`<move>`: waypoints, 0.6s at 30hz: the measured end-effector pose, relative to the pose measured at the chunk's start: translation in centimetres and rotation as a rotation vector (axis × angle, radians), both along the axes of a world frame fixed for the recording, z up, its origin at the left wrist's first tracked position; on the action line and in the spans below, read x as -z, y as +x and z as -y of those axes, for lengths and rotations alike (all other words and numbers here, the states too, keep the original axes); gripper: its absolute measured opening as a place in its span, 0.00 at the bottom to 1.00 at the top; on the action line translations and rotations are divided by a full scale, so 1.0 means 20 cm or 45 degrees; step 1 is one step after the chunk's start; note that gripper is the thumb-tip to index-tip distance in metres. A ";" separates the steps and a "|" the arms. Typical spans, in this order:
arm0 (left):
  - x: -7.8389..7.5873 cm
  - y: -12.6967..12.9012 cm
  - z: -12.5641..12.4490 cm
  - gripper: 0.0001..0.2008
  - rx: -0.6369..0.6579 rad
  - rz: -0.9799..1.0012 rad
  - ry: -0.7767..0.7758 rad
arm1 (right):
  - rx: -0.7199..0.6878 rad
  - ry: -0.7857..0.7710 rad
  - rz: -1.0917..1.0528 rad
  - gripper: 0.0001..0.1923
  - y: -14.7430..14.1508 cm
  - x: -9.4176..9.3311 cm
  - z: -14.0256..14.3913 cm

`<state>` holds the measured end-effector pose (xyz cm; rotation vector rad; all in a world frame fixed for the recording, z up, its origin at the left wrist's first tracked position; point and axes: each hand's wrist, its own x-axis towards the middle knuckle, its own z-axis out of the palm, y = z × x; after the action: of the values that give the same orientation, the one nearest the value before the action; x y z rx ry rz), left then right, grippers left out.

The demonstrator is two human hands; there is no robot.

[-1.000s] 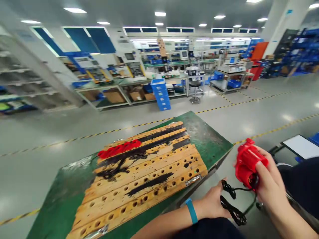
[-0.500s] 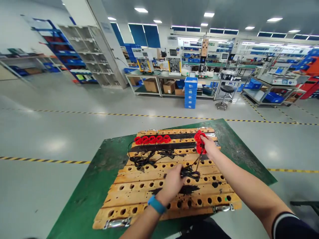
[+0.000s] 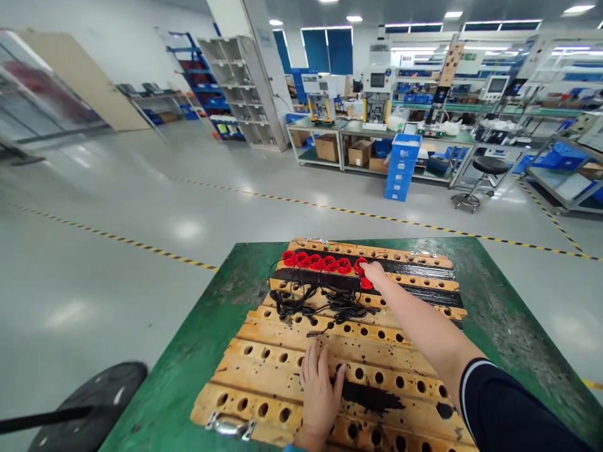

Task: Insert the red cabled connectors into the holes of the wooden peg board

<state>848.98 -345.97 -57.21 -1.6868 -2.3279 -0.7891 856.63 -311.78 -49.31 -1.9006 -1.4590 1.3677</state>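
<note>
my right hand (image 3: pixel 375 274) has its grip closed on the last red plastic part (image 3: pixel 362 274) in the row — my left hand (image 3: pixel 320 389) lies flat, grip empty, on the holed wooden board (image 3: pixel 282 370) on the green tabletop (image 3: pixel 188 376).

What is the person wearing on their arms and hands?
Both hands are bare, with no gloves. The right hand comes from an arm with a dark navy short sleeve edged by a thin white stripe. The left hand shows a sliver of blue wristband at the picture's bottom edge.
</note>
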 end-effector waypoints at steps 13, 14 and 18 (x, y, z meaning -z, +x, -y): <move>-0.01 0.01 0.00 0.25 -0.069 0.114 0.015 | -0.308 0.106 0.428 0.20 -0.01 -0.08 -0.14; 0.00 0.01 0.00 0.25 -0.067 0.121 0.014 | -0.314 0.117 0.424 0.20 0.00 -0.08 -0.14; -0.02 0.01 0.00 0.24 -0.068 0.145 -0.021 | -0.345 0.193 0.356 0.21 0.02 -0.09 -0.15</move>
<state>849.26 -345.91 -56.90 -1.6183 -2.4496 -0.8799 856.94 -308.88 -47.59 -1.9071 -1.9576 1.0906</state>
